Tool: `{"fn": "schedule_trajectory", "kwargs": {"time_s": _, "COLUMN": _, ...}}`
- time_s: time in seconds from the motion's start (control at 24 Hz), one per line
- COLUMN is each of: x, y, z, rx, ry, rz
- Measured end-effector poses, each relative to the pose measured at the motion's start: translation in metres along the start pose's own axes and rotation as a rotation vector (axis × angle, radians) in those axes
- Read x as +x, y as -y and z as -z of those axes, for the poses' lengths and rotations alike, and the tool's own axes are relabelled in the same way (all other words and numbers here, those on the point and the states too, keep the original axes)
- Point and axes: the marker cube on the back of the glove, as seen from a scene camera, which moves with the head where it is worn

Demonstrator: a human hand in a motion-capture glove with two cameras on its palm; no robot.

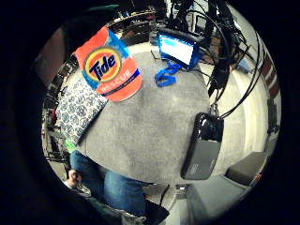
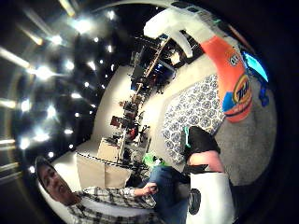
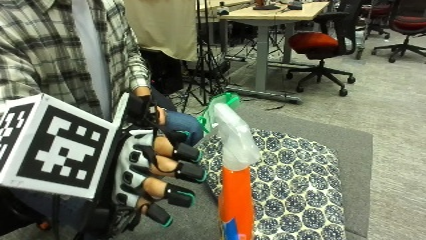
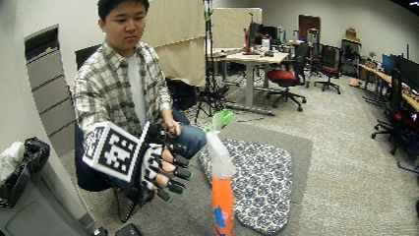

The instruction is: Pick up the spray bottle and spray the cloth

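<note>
**Spray bottle upright on the table, gloved hand open beside it**

Spray bottle (image 3: 236,200), orange-bodied with a white trigger head and a Tide label, is seen standing upright on the grey table (image 3: 346,137), just beside the near edge of the patterned cloth (image 3: 293,185). The cloth is laid flat across the table, reaching toward the edge nearest the seated person; a green object (image 3: 223,107) is seen past its far corner, at that edge.

The right hand (image 3: 156,175) is held raised at the level of the bottle's neck, palm turned toward the bottle, with its fingers (image 3: 180,173) spread apart and only slightly bent. A clear gap is visible between the fingertips and the bottle; nothing is held or touched.

From the little-finger palm view, the bottle's label is shown close by, overlapping the cloth, and elsewhere on the table a black device (image 1: 204,147), a blue strap (image 1: 166,76) and a small lit screen (image 1: 177,48) are seen.

The person's bare hand (image 4: 171,130) is rested on the lap.
</note>
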Motion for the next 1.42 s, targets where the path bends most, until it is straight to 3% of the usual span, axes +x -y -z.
{"fn": "schedule_trajectory", "kwargs": {"time_s": 0.75, "x": 0.025, "y": 0.069, "z": -0.019, "rx": 0.034, "ry": 0.22, "rz": -0.071}}
{"fn": "schedule_trajectory", "kwargs": {"time_s": 1.42, "x": 0.023, "y": 0.092, "z": -0.049, "rx": 0.126, "ry": 0.374, "rz": -0.105}}
